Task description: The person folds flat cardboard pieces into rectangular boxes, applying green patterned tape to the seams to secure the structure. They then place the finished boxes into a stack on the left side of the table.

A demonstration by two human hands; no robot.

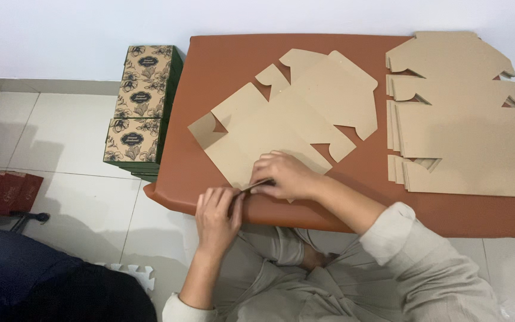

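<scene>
Flat brown die-cut cardboard box blank (287, 116) is lying on the reddish-brown padded tabletop (222, 59), its near flap being folded. Left hand (217, 217) and right hand (284, 175) are both pinching that near edge; the crease likely needs pressing next. Fingertips are hiding the fold itself.

Lighting bright, even and diffuse, apparently from overhead; no glare on the brown table (448, 214), only a dull sheen along its near edge. Soft shadows fall on the floor tiles (78, 197) left of the table's near left corner and beside the stacked printed boxes (141, 101). Focus sharp at centre; slight wide-angle bowing towards the frame edges, and the dark shape (43, 280) at lower left is underexposed
</scene>
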